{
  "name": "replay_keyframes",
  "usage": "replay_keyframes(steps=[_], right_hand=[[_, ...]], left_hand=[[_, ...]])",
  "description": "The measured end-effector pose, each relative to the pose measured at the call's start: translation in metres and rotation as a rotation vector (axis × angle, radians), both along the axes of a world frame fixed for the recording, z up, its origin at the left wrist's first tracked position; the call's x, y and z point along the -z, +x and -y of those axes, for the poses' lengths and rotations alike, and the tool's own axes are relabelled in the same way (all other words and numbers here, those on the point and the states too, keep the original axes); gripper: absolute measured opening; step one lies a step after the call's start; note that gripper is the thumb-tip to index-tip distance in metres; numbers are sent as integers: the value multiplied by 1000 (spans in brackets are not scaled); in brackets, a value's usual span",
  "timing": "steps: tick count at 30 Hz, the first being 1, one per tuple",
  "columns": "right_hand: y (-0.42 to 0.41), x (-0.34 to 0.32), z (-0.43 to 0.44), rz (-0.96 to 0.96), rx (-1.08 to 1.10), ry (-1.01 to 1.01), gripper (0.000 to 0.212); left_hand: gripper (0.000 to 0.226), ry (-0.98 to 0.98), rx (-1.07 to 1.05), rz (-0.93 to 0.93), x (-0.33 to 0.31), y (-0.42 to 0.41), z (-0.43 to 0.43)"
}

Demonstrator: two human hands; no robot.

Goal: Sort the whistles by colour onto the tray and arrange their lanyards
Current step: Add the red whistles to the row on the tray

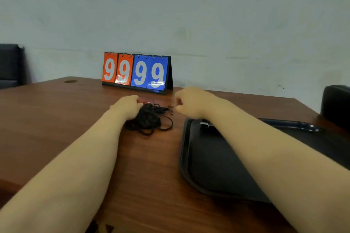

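**Hands at the lanyard tangle**

The tangle of black lanyards point(149, 119) lies on the wooden table point(56, 111), just left of the dark tray point(184, 157). I see the left hand point(126, 107) gripping its top. The right hand point(189, 103) is curled by the cord ends, and I can't tell what it holds.

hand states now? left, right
Left hand: fingers curled, gripping the black lanyard tangle.
Right hand: fingers pinch a small red item, probably a whistle.

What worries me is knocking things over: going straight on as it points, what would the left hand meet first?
Probably the scoreboard, just beyond the left hand and lanyards; depth is unclear.
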State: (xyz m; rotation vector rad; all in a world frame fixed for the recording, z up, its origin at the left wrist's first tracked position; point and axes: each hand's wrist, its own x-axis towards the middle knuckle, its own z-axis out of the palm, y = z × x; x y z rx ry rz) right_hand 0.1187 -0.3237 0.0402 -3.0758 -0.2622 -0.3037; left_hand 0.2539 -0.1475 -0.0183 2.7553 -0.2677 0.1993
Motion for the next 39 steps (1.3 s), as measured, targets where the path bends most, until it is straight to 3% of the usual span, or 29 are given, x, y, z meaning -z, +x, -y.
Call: replay_keyframes(steps=[4,8,11,13,16,20,23,27,29,32,34,37,39], right_hand=[[24,15,-25,-29,-3,7,20],[29,17,-22,4,35,59,20],[22,11,-5,48,74,130,23],[12,5,8,67,68,322,26],[-14,-1,25,23,-38,879,29],[-46,-4,56,169,-22,1285,24],[-68,-8,92,228,51,1458,19],[-99,-6,135,184,83,1411,22],[-111,1,146,156,35,1350,22],[-120,6,150,256,23,1291,15],[-122,5,150,324,-6,1254,11],[-121,8,144,325,-19,1005,14],[-121,13,141,324,20,784,23]], left_hand=[[22,-79,0,51,-4,2,1],[29,-101,-63,220,-13,-8,4],[26,-372,104,344,-25,-26,14],[24,-568,265,335,-34,-50,26],[24,-733,420,339,-41,-93,55],[20,-723,471,460,-52,-131,111],[16,-703,601,362,-63,-153,148],[11,-744,644,291,-56,-165,175],[22,-717,680,234,-47,-169,182],[37,-657,750,197,-40,-171,184],[29,-709,781,141,-40,-172,183],[20,-904,767,-89,-37,-174,179],[22,-906,713,-81,-36,-170,177]])
